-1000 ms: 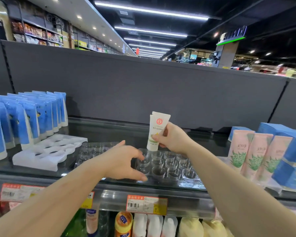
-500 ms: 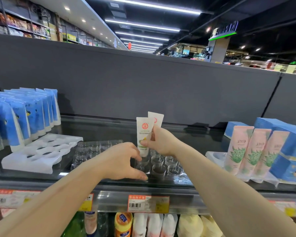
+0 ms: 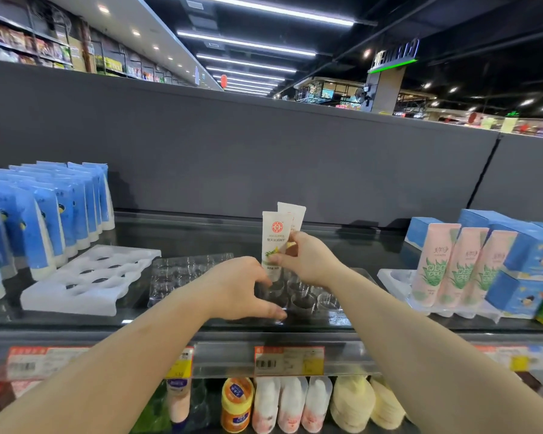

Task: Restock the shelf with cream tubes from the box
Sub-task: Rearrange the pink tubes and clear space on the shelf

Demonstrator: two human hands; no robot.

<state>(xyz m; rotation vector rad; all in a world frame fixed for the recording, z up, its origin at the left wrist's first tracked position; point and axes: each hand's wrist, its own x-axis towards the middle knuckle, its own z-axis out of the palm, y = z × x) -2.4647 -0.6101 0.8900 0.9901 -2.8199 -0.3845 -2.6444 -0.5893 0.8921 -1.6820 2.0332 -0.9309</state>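
My right hand [image 3: 308, 261] pinches two white cream tubes [image 3: 275, 242], one just behind the other, upright with caps down over the far part of the clear cup tray [image 3: 304, 300] on the glass shelf [image 3: 201, 242]. My left hand [image 3: 239, 289] rests on the tray's near left part, fingers [image 3: 273, 313] loosely spread and curved, holding nothing. Far left stand blue tubes [image 3: 44, 220], beside them a white moulded tray [image 3: 88, 277]. Pink tubes [image 3: 461, 264] and blue boxes [image 3: 530, 255] stand on the right.
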